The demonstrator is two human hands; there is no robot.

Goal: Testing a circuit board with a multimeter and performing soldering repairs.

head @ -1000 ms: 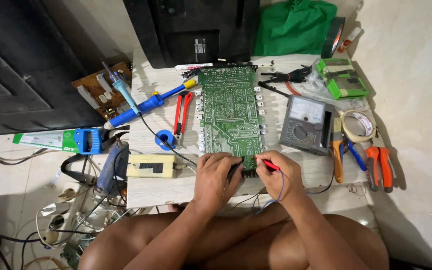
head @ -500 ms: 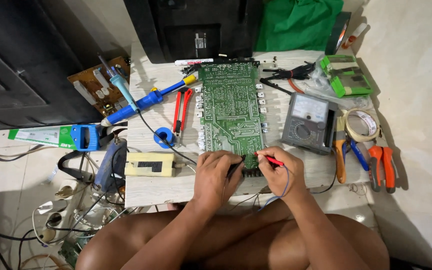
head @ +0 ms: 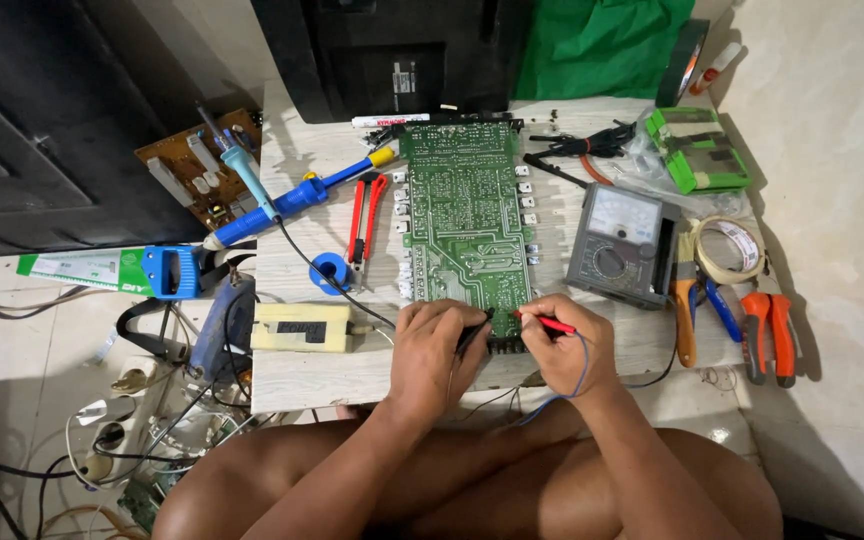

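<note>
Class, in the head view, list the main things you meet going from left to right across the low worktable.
Blue soldering iron → red cutter → green circuit board → grey analogue multimeter → roll of tape → orange-handled pliers.

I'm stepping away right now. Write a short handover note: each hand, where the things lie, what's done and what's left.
Left hand: grip shut on the black probe, tip at the near edge of the green circuit board.
Right hand: grip shut on the red probe, tip at the same edge.
Analog multimeter lies right of the board; its reading is too small to tell.
Blue soldering iron and red cutters lie left of the board, untouched.
Done: both probes placed on the board's near edge.
Left: cannot tell which points have been checked; the rest of the board lies beyond the probes.
</note>
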